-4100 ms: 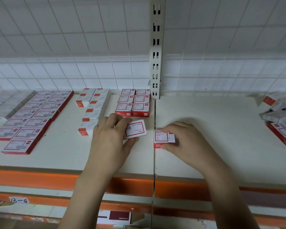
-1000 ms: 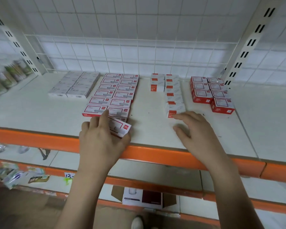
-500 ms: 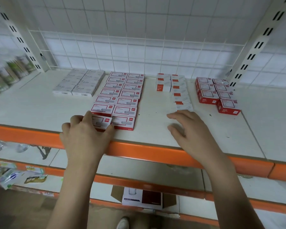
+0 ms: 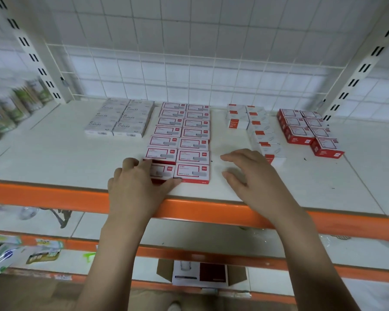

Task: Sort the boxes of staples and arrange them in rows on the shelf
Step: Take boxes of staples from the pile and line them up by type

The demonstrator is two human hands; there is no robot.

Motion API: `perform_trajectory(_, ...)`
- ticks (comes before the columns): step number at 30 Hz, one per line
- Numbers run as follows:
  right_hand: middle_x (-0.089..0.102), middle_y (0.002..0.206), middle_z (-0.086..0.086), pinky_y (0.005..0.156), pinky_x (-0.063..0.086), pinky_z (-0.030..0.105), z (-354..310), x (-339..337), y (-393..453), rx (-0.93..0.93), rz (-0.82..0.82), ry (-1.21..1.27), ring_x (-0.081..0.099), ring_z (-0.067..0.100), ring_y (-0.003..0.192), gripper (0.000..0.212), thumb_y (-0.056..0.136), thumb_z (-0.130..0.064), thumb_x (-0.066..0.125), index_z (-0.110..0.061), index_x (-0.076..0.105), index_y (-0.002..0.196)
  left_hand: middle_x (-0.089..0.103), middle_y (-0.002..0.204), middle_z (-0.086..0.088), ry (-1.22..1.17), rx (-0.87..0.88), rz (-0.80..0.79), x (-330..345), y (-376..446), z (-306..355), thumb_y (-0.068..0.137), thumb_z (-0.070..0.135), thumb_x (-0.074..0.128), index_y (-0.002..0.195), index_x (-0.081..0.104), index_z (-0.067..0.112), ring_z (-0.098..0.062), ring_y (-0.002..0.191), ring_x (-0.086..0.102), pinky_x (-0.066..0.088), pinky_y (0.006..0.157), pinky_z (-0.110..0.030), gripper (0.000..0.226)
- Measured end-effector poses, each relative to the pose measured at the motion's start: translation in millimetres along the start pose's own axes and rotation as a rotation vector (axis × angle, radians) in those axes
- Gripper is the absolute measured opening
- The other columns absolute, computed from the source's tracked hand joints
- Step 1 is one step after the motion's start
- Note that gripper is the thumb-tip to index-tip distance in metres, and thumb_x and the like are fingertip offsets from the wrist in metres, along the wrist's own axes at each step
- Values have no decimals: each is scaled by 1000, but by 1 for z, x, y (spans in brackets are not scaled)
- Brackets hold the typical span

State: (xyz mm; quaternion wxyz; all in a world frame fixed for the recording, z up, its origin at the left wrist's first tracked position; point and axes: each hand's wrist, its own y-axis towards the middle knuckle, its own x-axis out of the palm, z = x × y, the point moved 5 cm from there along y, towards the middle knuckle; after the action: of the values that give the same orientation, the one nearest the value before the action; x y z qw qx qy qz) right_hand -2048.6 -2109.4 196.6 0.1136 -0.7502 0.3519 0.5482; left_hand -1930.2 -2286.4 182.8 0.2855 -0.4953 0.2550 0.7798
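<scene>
Grey-white boxes marked "STAPLES" are being kept in a double row at the far left of the white shelf. Just beside them, the red-framed boxes are being laid out in two columns. The nearest box of the left column is being held by the left hand, fingers along its left side and thumb under its front edge; judging by this, it is being squared against its neighbour, so the placing step is nearly done. The right hand is being held above bare shelf with fingers spread, gripping nothing. Further right, white boxes with orange corners and taller red boxes are being lined up. Next, probably, a release and a reach for another unsorted box are being called for.
</scene>
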Motion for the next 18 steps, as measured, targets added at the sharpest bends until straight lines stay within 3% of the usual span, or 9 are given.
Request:
perform_trajectory(4, 51, 130, -3, 96, 29, 20, -13, 9, 6, -11, -18, -23, 41, 14, 121, 36, 93, -25, 51, -22, 51, 129, 37, 145, -4, 59, 218, 14, -8, 5, 3, 83, 34, 64, 135, 48, 26, -29, 131, 30, 30, 100, -43, 55)
perform_trajectory(7, 50, 131, -3, 97, 30, 21, -22, 14, 9, -16, -32, -24, 40, 13, 121, 38, 93, -27, 50, -23, 49, 131, 45, 142, -6, 76, 428, 29, -3, 6, 7, 80, 11, 64, 130, 54, 19, -30, 133, 34, 30, 103, -47, 51)
perform_trajectory(11, 51, 131, -3, 99, 31, 24, -30, 20, 9, -20, -37, 16, 40, 14, 120, 40, 92, -26, 53, -23, 50, 132, 38, 147, 3, 116, 485, -38, 11, 10, 3, 90, 17, 55, 132, 51, 23, -22, 138, 28, 24, 109, -42, 43)
perform_trajectory(15, 51, 133, -3, 98, 30, 22, -33, 29, 10, -14, -49, -19, 40, 16, 121, 41, 89, -20, 58, -20, 52, 130, 37, 148, -1, 109, 498, -34, 13, 15, -2, 92, 16, 53, 133, 50, 22, -23, 137, 29, 24, 108, -41, 42)
perform_trajectory(18, 50, 133, -3, 95, 27, 17, -34, 34, 11, 1, -40, -20, 39, 15, 121, 41, 89, -18, 58, -20, 53, 129, 53, 133, -12, 87, 545, -56, 14, 19, -2, 79, 7, 69, 118, 64, 15, -33, 123, 48, 39, 97, -49, 40)
